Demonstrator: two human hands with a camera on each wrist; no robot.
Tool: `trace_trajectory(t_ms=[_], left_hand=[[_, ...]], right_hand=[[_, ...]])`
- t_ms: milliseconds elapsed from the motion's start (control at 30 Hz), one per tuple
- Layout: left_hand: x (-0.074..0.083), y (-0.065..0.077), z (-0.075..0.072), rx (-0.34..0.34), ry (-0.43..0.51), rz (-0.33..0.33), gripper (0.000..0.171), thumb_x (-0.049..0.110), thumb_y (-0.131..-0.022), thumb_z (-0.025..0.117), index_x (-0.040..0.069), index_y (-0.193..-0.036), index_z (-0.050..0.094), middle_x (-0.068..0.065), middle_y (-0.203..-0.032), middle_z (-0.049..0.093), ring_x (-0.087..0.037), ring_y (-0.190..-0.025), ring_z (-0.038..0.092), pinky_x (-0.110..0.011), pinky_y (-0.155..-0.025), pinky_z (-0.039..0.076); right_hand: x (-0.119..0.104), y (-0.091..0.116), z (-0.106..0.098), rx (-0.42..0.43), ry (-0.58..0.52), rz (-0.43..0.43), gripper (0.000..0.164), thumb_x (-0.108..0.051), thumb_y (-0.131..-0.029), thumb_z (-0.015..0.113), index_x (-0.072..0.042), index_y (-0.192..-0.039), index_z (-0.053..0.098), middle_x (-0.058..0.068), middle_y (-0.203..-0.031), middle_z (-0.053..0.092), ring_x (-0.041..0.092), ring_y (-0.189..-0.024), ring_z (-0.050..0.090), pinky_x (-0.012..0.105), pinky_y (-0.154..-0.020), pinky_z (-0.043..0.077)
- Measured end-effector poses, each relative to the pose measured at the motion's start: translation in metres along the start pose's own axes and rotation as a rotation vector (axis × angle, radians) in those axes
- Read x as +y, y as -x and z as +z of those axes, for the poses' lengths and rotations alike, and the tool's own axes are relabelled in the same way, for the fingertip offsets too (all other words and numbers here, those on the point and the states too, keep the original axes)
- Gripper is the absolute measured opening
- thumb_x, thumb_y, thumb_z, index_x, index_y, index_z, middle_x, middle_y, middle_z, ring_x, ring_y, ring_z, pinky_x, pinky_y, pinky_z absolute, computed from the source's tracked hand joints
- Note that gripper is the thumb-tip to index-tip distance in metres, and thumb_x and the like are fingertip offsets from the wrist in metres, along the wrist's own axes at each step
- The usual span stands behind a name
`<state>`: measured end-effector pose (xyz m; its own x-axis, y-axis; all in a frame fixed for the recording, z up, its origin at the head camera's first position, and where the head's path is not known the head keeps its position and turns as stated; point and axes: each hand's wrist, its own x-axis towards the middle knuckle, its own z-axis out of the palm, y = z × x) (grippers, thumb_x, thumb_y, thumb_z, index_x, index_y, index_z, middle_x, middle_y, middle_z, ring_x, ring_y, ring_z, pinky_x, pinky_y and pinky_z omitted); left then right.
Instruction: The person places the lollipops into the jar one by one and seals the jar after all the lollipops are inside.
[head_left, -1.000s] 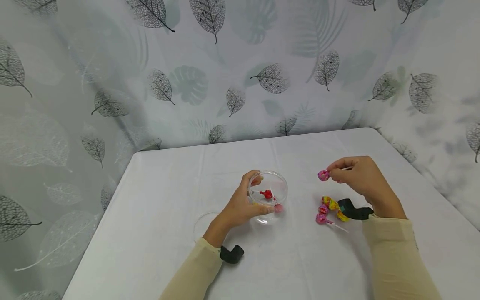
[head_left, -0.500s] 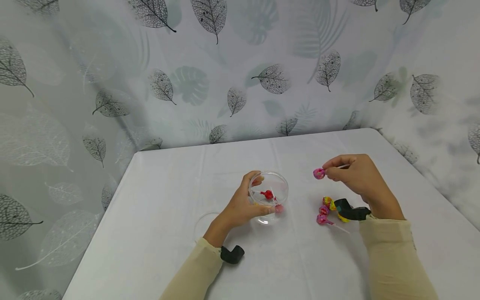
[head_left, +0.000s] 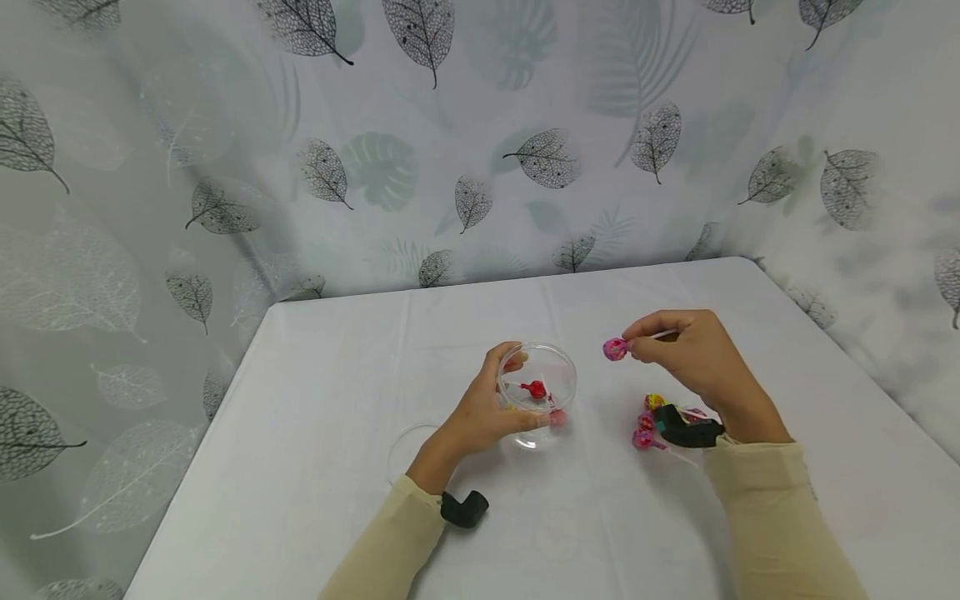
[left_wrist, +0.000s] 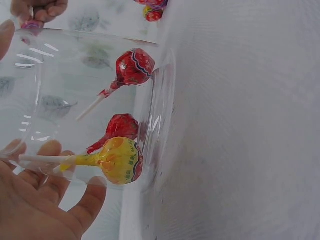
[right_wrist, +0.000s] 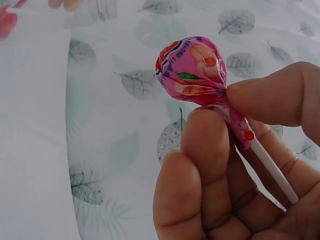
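Note:
My left hand (head_left: 480,412) grips a clear round plastic container (head_left: 537,392) standing on the white table (head_left: 337,400). Inside it lie two red-wrapped lollipops (left_wrist: 131,67) and a yellow one (left_wrist: 117,160). To the right, above the table, my right hand (head_left: 686,354) pinches a pink-wrapped lollipop (head_left: 615,348) by its white stick, its head pointing left toward the container. In the right wrist view the pink lollipop (right_wrist: 192,70) sits between thumb and forefinger (right_wrist: 207,150).
Several wrapped lollipops (head_left: 648,421) lie on the table under my right wrist, partly hidden by a black wrist mount (head_left: 686,429). A clear lid (head_left: 405,446) lies left of my left forearm. Leaf-patterned curtains (head_left: 480,142) enclose the table at back and sides.
My right hand has carried the pink lollipop leftward, closer to the container. The left hand and the container have stayed in place.

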<state>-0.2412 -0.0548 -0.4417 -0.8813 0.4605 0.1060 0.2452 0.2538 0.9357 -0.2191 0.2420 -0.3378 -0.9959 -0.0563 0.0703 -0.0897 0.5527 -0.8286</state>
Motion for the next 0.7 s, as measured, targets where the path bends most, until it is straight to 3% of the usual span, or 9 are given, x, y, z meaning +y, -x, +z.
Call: trace_trajectory(t_ms=[333, 700], left_hand=[[0.0, -0.001, 0.0, 0.007, 0.0, -0.002, 0.103, 0.026, -0.08, 0.091, 0.024, -0.16, 0.026, -0.006, -0.162, 0.042, -0.022, -0.148, 0.038, -0.058, -0.119, 0.033], [0.001, -0.001, -0.001, -0.006, 0.021, -0.001, 0.101, 0.026, -0.081, 0.09, 0.023, -0.159, 0.026, -0.01, -0.162, 0.041, -0.032, -0.147, 0.04, -0.058, -0.117, 0.036]], right_hand=[[-0.007, 0.0, 0.017, -0.002, -0.033, -0.069, 0.016, -0.017, -0.096, 0.071, -0.006, -0.104, 0.08, 0.005, -0.102, 0.078, 0.023, -0.084, 0.067, 0.034, -0.079, 0.052], [-0.018, 0.001, 0.038, -0.062, -0.078, -0.115, 0.014, -0.015, -0.096, 0.071, -0.008, -0.105, 0.08, 0.008, -0.107, 0.077, 0.023, -0.086, 0.069, 0.037, -0.082, 0.053]])
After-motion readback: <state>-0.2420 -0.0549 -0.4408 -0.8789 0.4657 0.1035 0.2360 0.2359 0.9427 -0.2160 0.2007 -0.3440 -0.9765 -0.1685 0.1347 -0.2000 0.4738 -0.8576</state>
